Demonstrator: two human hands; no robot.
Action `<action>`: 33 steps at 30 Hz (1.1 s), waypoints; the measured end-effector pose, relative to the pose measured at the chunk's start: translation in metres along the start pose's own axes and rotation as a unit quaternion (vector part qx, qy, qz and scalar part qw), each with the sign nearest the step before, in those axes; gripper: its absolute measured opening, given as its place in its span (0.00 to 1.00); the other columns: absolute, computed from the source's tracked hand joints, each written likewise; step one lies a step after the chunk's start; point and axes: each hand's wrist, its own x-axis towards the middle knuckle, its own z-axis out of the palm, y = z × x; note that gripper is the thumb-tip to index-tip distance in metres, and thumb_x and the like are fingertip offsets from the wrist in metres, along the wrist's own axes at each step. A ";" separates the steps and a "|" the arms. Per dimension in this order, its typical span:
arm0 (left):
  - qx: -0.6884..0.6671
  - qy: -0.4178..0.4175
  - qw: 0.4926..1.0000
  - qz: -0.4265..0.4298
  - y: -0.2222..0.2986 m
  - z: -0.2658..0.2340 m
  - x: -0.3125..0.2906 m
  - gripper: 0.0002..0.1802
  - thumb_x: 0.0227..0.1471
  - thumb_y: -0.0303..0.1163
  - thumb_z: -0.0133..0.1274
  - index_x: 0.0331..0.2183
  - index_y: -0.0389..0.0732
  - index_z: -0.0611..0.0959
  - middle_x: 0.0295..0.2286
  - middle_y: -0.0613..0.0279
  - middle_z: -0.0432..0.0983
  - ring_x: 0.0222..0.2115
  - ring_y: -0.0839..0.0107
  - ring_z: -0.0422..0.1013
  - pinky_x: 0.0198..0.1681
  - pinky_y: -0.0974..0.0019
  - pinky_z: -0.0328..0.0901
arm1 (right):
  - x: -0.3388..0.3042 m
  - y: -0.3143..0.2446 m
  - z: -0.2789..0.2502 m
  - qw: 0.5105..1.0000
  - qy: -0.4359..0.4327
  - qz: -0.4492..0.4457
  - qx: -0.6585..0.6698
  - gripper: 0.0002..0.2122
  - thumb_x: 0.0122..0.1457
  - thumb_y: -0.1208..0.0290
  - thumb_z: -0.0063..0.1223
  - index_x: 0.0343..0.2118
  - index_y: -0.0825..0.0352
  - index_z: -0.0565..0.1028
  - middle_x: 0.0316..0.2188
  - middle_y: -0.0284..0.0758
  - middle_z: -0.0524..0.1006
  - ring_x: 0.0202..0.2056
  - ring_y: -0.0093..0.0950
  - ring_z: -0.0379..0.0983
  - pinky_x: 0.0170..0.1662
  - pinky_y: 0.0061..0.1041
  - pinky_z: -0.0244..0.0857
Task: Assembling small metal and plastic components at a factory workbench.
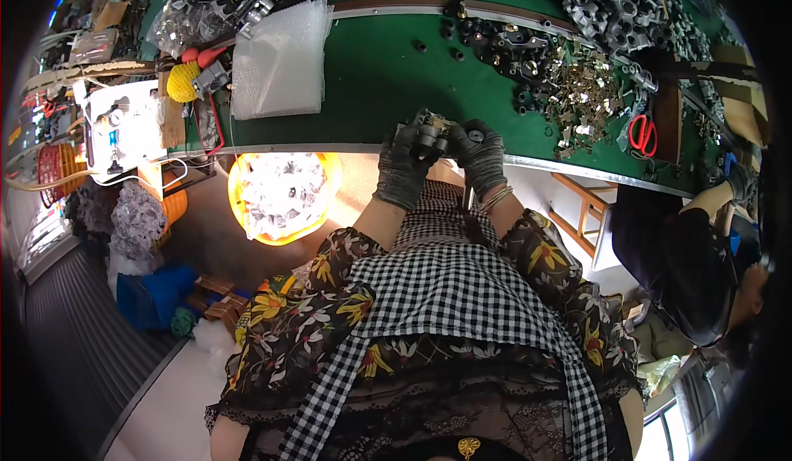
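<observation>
Both my hands wear dark grey striped gloves and meet at the near edge of the green table. My left hand point(401, 168) is closed round a small grey metal casting point(432, 134) with rounded bores. From the other side, my right hand point(483, 162) is closed, its fingers close to the casting. A small round dark cap point(476, 136) shows at its fingertips, seemingly pinched there. Whether the cap touches the casting, I cannot tell.
Bubble-wrap bags point(279, 65) lie left on the table. Small metal clips point(582, 90) are heaped right, beside black round parts point(520, 53) and red-handled scissors point(642, 135). More castings point(610, 3) pile up behind. A yellow basin point(239, 193) stands below left. A co-worker point(685, 255) sits right.
</observation>
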 end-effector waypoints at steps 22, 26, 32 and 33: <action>-0.236 0.248 0.929 -0.143 -0.001 0.003 -0.039 0.21 0.44 0.36 0.65 0.41 0.47 0.75 0.39 0.61 0.71 0.40 0.61 0.69 0.45 0.54 0.70 | -0.025 0.016 0.012 0.956 -0.072 -0.038 -0.280 0.12 0.48 0.62 0.58 0.28 0.66 0.79 0.26 0.42 0.79 0.29 0.38 0.76 0.37 0.33 0.71; -0.270 0.242 0.919 -0.156 -0.004 0.003 -0.033 0.18 0.44 0.35 0.64 0.38 0.48 0.76 0.36 0.62 0.73 0.38 0.64 0.70 0.42 0.57 0.71 | -0.027 0.013 0.012 0.950 -0.039 -0.043 -0.307 0.13 0.48 0.60 0.58 0.27 0.66 0.79 0.27 0.43 0.78 0.31 0.39 0.76 0.38 0.34 0.70; -0.218 0.293 0.916 -0.167 -0.011 0.009 -0.018 0.14 0.44 0.35 0.63 0.33 0.49 0.76 0.30 0.64 0.74 0.31 0.67 0.72 0.31 0.66 0.71 | -0.032 0.010 0.013 0.936 -0.046 -0.050 -0.345 0.13 0.49 0.59 0.57 0.28 0.66 0.78 0.27 0.44 0.77 0.32 0.41 0.76 0.38 0.36 0.70; -0.229 0.289 0.913 -0.175 -0.011 0.009 -0.017 0.13 0.44 0.35 0.63 0.32 0.49 0.75 0.29 0.64 0.75 0.29 0.68 0.72 0.28 0.67 0.70 | -0.032 0.010 0.012 0.938 -0.047 -0.055 -0.339 0.13 0.49 0.59 0.57 0.28 0.66 0.78 0.27 0.44 0.77 0.32 0.41 0.76 0.38 0.36 0.70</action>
